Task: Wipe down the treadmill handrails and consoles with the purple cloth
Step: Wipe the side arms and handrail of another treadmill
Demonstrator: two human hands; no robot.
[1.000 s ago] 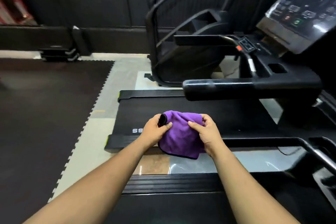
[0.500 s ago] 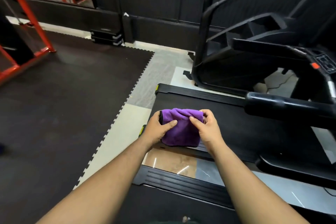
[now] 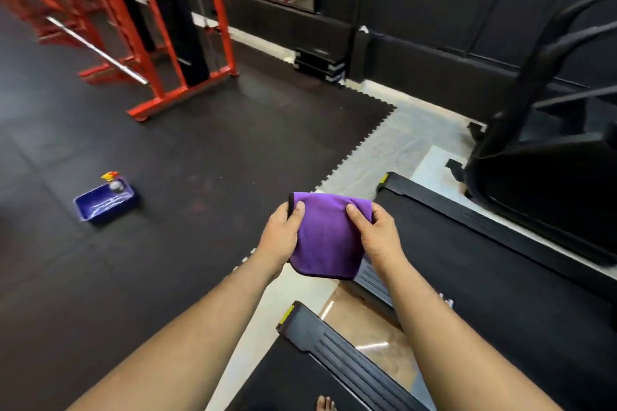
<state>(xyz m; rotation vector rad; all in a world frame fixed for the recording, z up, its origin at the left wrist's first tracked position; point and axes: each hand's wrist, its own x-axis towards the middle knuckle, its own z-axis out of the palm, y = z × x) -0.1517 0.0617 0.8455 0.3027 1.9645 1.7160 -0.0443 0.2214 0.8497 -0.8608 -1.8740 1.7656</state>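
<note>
Black rubber floor (image 3: 167, 260), red rack (image 3: 150, 43), treadmill deck (image 3: 484, 260), blue tray (image 3: 105, 203) lying well apart: you are holding the folded purple cloth (image 3: 329, 240) above the deck's edge, left hand (image 3: 282, 237) and right hand (image 3: 379, 237) pinching its top corners.

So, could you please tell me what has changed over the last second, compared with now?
The view has swung left: the treadmill console and handrail have left the frame, and a blue tray on the floor mat and a red rack have come in. Unchanged: the left hand and right hand still grip the folded purple cloth.
</note>
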